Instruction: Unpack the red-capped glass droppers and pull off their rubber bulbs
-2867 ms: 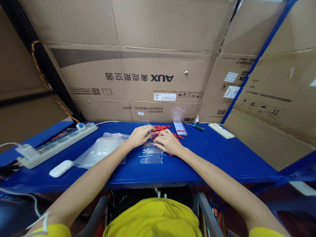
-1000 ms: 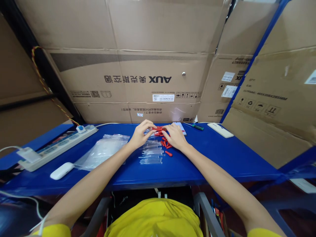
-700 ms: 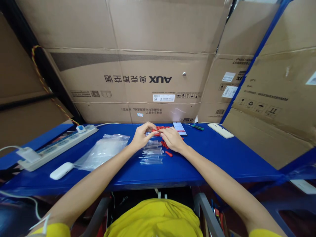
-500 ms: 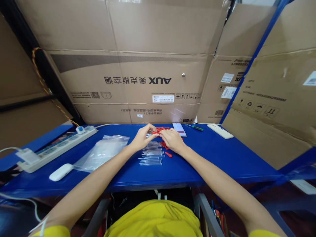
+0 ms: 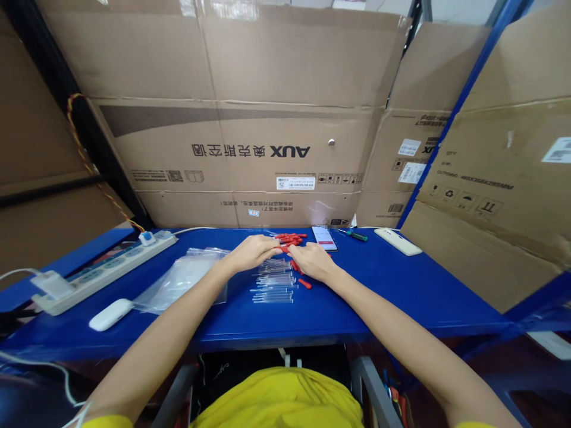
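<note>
My left hand and my right hand rest low on the blue table, fingertips nearly meeting. Both have their fingers drawn together in a pinch; what they hold is too small to make out. Just below the hands lies a row of several thin clear tubes. A pile of small red caps sits right behind the fingertips. A single red cap lies by my right wrist.
A phone, a green screwdriver and a white device lie at the back right. Clear plastic bags, a power strip and a white oval device are on the left. Cardboard boxes wall the back.
Both hands reached back to the red caps, came together raised above the table, and have now dropped down onto the far end of the tube row. The view has tilted slightly.
</note>
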Motion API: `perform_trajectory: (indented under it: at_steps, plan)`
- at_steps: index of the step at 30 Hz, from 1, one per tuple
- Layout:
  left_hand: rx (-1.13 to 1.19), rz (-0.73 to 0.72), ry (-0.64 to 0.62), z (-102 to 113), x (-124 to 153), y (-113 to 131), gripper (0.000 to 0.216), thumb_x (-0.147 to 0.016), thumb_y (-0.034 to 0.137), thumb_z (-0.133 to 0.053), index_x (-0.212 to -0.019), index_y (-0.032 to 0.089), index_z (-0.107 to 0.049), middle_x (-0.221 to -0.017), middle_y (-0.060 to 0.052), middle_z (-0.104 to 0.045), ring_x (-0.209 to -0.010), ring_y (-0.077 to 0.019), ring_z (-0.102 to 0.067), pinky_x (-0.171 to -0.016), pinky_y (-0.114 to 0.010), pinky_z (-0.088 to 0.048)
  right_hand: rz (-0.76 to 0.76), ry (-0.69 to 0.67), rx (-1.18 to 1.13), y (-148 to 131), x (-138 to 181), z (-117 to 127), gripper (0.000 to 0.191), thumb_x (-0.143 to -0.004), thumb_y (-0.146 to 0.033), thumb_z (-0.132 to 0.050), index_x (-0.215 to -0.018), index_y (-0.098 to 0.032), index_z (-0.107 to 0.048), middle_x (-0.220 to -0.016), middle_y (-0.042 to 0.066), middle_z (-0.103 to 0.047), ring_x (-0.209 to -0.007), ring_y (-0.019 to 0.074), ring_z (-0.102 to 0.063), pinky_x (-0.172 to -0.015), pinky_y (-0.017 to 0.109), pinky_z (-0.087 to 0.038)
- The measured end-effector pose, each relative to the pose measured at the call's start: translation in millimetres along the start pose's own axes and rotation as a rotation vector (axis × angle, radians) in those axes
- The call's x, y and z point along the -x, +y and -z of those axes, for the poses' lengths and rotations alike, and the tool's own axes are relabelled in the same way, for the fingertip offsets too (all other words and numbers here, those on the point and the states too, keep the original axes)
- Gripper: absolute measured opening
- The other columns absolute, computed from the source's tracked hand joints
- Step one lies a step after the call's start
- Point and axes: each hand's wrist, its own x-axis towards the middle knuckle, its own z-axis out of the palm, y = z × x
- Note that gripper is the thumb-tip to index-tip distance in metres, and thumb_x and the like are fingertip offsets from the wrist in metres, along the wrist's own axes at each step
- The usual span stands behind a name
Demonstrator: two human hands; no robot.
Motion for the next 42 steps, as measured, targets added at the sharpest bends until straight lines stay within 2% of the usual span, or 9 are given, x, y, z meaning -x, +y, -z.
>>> perform_trajectory:
  at_steps: [3,10,26,38,42]
  plan:
    - [0.017,-0.002,-0.011,4,1,-3,0.043,-0.110,0.044,-0.042,-0.086,0.020,-0.068,-0.077,-0.004,-0.067,-0.072,-0.0174,-0.062,-0.071,-0.028,-0.041,0.001,0.000,0.016,0,0,1,0.031,-0.115,-0.030,-0.033,-0.101,-0.017,-0.059,-0.074,0.006,-0.073,-0.068,0.0193,-0.067,-0.065,0.031,-0.032]
    - [-0.006,0.009,-0.056,7,4,-11,0.044,-0.111,0.044,-0.040,-0.085,0.021,-0.066,-0.076,-0.003,-0.067,-0.071,-0.0174,-0.061,-0.070,-0.027,-0.038,-0.016,-0.024,0.034,1,-1,1,0.029,-0.114,-0.028,-0.034,-0.101,-0.018,-0.058,-0.074,0.005,-0.072,-0.066,0.0182,-0.065,-0.064,0.031,-0.030]
    - [0.128,0.032,-0.013,17,0,-10,0.046,-0.110,0.045,-0.043,-0.075,0.020,-0.059,-0.069,0.000,-0.058,-0.064,-0.0147,-0.054,-0.065,-0.028,-0.036,-0.050,0.009,-0.025,-1,-4,3,0.032,-0.114,-0.027,-0.033,-0.099,-0.018,-0.060,-0.076,0.005,-0.070,-0.065,0.0181,-0.061,-0.066,0.031,-0.034]
    - [0.127,0.061,-0.020,20,1,-10,0.049,-0.110,0.045,-0.041,-0.071,0.019,-0.054,-0.068,0.000,-0.057,-0.062,-0.0137,-0.051,-0.064,-0.027,-0.034,-0.051,0.024,-0.033,-2,-5,4,0.033,-0.115,-0.027,-0.035,-0.096,-0.018,-0.061,-0.073,0.003,-0.070,-0.064,0.0166,-0.061,-0.068,0.030,-0.035]
    - [0.120,0.066,-0.017,18,1,-11,0.050,-0.110,0.046,-0.040,-0.072,0.019,-0.058,-0.069,0.000,-0.059,-0.061,-0.0141,-0.052,-0.064,-0.028,-0.035,-0.041,0.039,-0.040,0,-4,4,0.034,-0.115,-0.028,-0.035,-0.095,-0.018,-0.060,-0.072,0.003,-0.070,-0.063,0.0159,-0.060,-0.068,0.031,-0.033]
